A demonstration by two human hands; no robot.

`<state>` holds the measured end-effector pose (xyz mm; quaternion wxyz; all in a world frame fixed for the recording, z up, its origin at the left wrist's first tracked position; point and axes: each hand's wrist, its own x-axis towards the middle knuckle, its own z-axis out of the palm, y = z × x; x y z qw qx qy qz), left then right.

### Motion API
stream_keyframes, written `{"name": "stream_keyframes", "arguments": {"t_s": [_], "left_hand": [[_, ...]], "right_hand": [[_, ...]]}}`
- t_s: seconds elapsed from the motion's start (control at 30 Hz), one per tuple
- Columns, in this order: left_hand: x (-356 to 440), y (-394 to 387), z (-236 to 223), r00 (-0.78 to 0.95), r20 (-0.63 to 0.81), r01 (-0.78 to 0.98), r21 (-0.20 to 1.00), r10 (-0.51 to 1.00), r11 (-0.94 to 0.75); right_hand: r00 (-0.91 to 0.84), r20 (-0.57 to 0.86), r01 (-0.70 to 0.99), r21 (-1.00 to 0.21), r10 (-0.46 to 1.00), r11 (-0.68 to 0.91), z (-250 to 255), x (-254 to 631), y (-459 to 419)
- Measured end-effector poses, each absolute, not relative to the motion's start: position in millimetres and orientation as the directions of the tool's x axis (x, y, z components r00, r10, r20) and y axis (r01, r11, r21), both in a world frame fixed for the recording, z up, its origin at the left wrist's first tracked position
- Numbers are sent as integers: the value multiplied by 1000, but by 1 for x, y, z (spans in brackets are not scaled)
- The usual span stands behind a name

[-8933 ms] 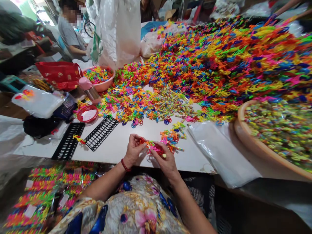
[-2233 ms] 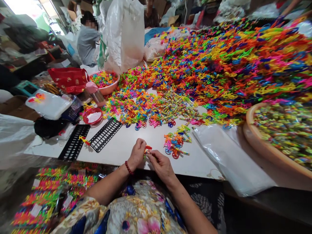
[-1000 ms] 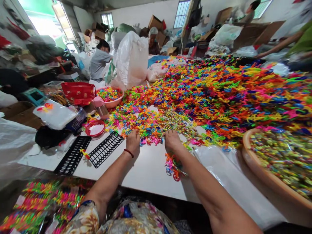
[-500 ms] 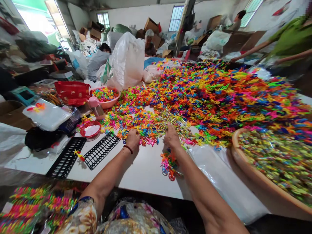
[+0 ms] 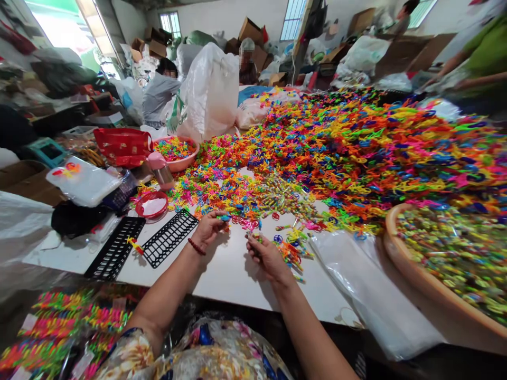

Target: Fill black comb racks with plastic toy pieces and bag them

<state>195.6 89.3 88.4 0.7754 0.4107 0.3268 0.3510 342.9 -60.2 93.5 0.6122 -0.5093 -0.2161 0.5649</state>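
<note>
My left hand (image 5: 208,231), with a beaded bracelet at its wrist, is closed in a pinch on a small blue plastic piece (image 5: 225,218). My right hand (image 5: 266,256) is closed too, its thumb and fingers pressed round something small that I cannot make out. Just beyond both hands lie bright plastic pieces (image 5: 233,192), some with wheel-like rings. Thin clear tubes with coloured contents (image 5: 295,201) are heaped beyond my right hand. To that hand's right is a small cluster of pieces and tubes (image 5: 295,250). A black slotted rack (image 5: 170,238) lies left of my left hand.
A second black rack (image 5: 114,248) lies further left, with a yellow-red piece (image 5: 134,245) beside it. Clear bags (image 5: 356,279) and a large tub (image 5: 390,224) of small tubes are at right. A red basket (image 5: 164,207) stands left. Several people are around.
My hands have drawn back from the pile towards me, each now pinching something small. The loose cluster by my right forearm now lies further up and right, with tubes among it.
</note>
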Motion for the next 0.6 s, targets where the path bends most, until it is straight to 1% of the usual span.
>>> {"name": "stream_keyframes", "arguments": {"t_s": [0.07,0.1,0.13,0.2,0.27,0.3,0.37,0.4,0.53,0.6], "left_hand": [[191,87,90,628,-183,-262,866,757,427],[190,87,89,628,-176,-250,877,758,411],[190,86,88,600,-175,-244,889,781,387],[191,85,84,480,-182,-243,912,858,330],[194,82,79,359,-145,-257,934,922,247],[195,80,78,329,-111,-277,938,938,208],[195,74,76,337,-66,-322,929,939,180],[195,70,76,370,-76,-336,918,926,210],[190,51,77,546,-240,-305,835,802,458],[188,38,78,580,-273,-300,804,767,513]], "right_hand": [[277,-289,-407,-899,917,-160,88,340,-64],[290,-274,-364,-918,917,-159,86,339,-66],[305,-258,-317,-935,917,-158,83,338,-67],[321,-238,-232,-958,917,-167,78,337,-71],[309,-237,-185,-965,921,-187,75,335,-73],[300,-239,-169,-966,924,-195,74,334,-74],[304,-224,-132,-972,926,-192,72,331,-76],[318,-199,-102,-979,927,-176,71,329,-76],[381,-60,44,-996,922,-83,69,327,-78],[385,-40,84,-993,922,-79,69,326,-80]]}}
